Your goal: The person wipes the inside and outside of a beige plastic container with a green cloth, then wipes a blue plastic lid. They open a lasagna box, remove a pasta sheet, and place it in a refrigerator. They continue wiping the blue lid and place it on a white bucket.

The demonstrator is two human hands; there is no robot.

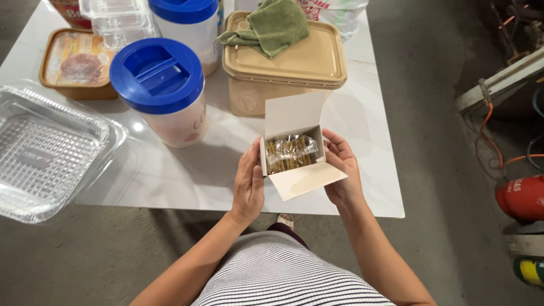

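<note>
Two hands at work above one white marble-look table (362,113), set on a grey concrete floor (430,85).

Largest on the table: clear plastic tray (45,153) with a gridded bottom, hanging over the near left corner. Behind the hands, tan tub (283,71) with a shut lid, bearing a crumpled green cloth (272,25). Left of that, white jar with a blue lid (161,90), upright, and a second blue-lidded jar (187,28) further back. At far left, brown flat tub (76,62) with a pictured lid; behind it, stacked clear containers (119,20).

Off the table at right: red cylinder (521,195) on the floor, with an orange cable (493,141) looping just beside it.

Held over the near table edge, between both hands: small white cardboard box (294,150), both flaps open, one standing up at the back, one folded down toward the body. Inside, filling the box: clear-wrapped packet of brown, stick-like snacks (290,152).

Left hand (248,187) pressed flat against the box's left side, fingers upright, thumb at the near corner. Right hand (343,170) cupped round the right side, fingertips touching the wall near the top. Both closed on the box, neither touching the packet.
</note>
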